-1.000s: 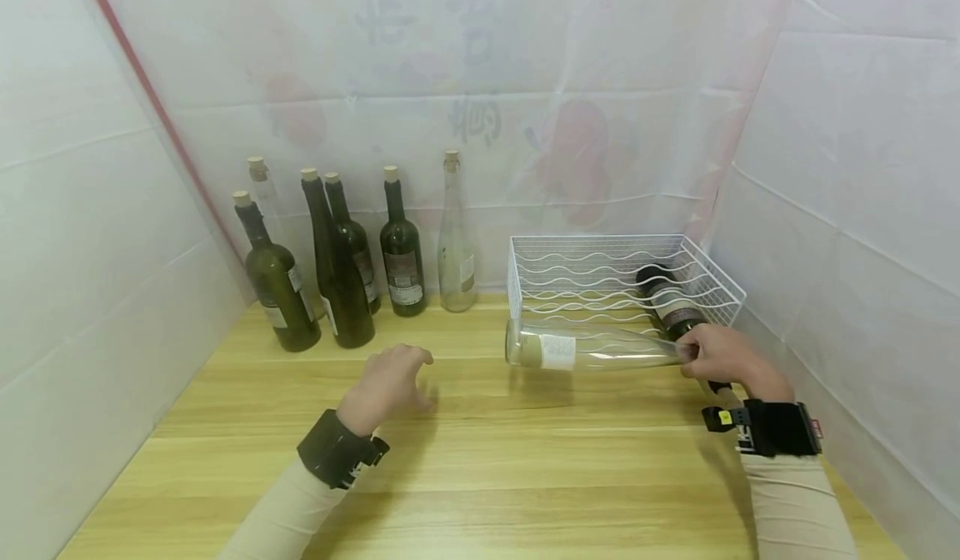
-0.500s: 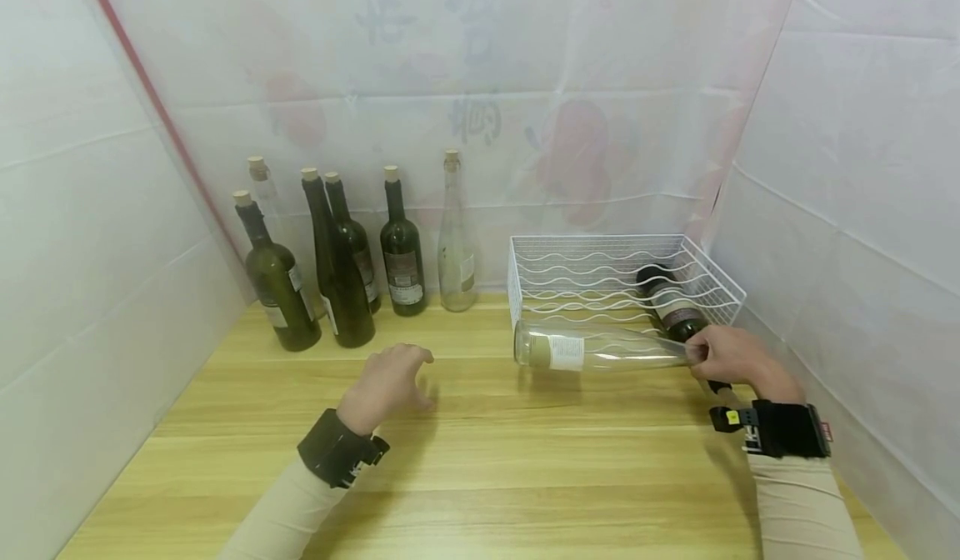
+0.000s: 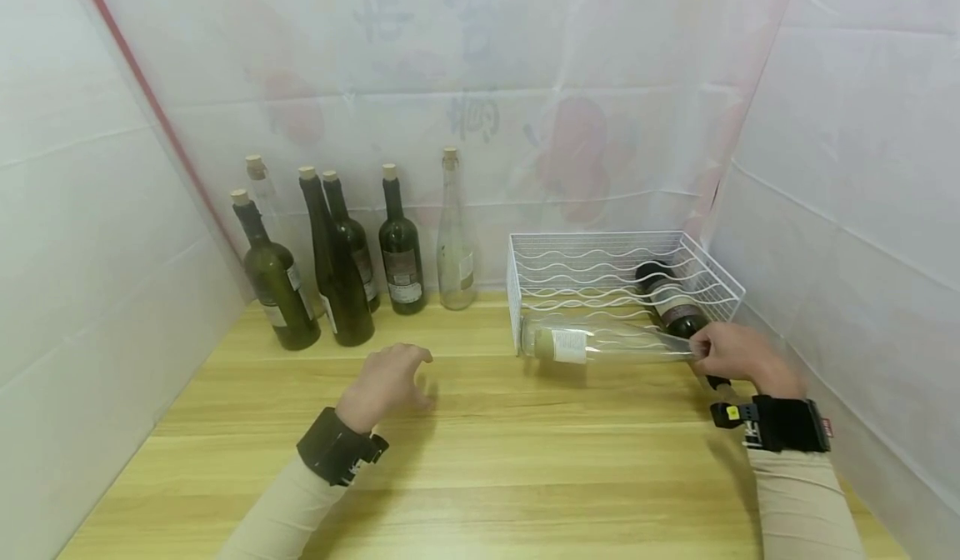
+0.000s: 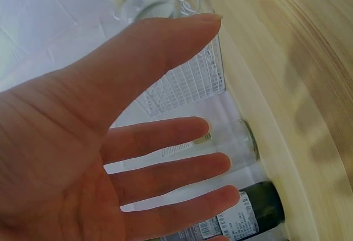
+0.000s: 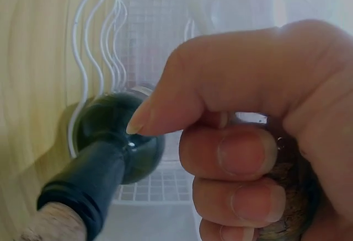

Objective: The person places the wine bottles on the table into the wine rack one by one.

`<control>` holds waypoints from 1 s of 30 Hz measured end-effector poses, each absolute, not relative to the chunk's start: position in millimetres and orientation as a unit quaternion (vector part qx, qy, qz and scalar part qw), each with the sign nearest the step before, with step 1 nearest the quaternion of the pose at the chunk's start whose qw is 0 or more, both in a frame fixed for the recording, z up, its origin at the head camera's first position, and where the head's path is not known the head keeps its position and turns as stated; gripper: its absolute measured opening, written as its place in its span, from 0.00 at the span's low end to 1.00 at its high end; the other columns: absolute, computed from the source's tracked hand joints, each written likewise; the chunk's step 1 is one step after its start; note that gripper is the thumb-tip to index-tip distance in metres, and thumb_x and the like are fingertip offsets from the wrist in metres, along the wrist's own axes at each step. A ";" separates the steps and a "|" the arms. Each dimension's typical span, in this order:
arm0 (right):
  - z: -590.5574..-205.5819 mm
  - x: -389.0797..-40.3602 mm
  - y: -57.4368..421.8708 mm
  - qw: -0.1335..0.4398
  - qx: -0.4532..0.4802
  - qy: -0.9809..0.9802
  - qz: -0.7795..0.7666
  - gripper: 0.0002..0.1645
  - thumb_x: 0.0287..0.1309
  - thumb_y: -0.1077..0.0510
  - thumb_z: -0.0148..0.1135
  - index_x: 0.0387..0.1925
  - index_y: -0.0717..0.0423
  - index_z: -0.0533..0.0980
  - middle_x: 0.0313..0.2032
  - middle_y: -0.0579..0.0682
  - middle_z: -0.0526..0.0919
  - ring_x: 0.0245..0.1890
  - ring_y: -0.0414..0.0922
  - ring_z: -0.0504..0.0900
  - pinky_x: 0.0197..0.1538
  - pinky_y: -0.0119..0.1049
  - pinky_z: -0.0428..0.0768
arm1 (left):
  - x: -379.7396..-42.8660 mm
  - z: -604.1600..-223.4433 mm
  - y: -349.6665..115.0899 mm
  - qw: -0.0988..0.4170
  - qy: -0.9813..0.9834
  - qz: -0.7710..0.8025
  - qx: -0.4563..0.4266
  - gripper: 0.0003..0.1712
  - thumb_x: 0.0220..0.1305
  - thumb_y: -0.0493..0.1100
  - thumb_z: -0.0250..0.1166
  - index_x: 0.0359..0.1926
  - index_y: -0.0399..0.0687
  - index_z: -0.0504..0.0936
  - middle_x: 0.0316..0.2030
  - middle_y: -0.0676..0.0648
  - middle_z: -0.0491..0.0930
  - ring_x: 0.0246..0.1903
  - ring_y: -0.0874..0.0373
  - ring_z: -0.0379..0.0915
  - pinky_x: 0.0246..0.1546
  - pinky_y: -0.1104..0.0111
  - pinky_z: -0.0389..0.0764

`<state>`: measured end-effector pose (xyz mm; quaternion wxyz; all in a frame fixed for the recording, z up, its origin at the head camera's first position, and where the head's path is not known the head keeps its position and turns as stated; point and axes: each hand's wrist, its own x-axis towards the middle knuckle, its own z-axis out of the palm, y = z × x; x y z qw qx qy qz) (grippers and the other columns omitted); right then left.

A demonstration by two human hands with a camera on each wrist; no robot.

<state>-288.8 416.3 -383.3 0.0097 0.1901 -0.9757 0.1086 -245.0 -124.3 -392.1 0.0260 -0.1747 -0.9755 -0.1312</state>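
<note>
My right hand (image 3: pixel 738 356) grips a clear glass bottle (image 3: pixel 630 345) by its corked neck. The bottle lies sideways across the front of the white wire wine rack (image 3: pixel 600 234), its pale label and base toward the left. In the right wrist view the fingers curl round a cork (image 5: pixel 282 197) at the neck. Below this hand, a dark corked wine bottle (image 3: pixel 678 314) lies in the rack's right side, neck pointing forward. My left hand (image 3: pixel 384 385) hovers over the table with fingers spread, holding nothing; in the left wrist view its palm and fingers (image 4: pixel 171 177) show bare.
Several corked bottles stand at the back left, among them a tall dark green bottle (image 3: pixel 341 285), a shorter green bottle (image 3: pixel 402 268) and a clear bottle (image 3: pixel 455 260). White sheeting (image 3: pixel 847 210) walls the wooden table (image 3: pixel 525 477) at the back and sides.
My right hand has moved slightly right with the clear bottle, whose base has shifted right and a little back toward the rack's front. The left hand stays in place.
</note>
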 end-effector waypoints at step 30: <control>-403.8 -303.9 411.4 -0.022 0.149 -0.980 0.132 0.19 0.53 0.62 0.63 0.17 0.47 0.63 0.16 0.40 0.64 0.19 0.39 0.63 0.29 0.33 0.59 | -247.8 -392.9 -125.8 0.024 -0.978 -0.127 -0.166 0.39 0.40 0.48 0.85 0.56 0.44 0.84 0.55 0.43 0.86 0.54 0.43 0.83 0.46 0.44 0.85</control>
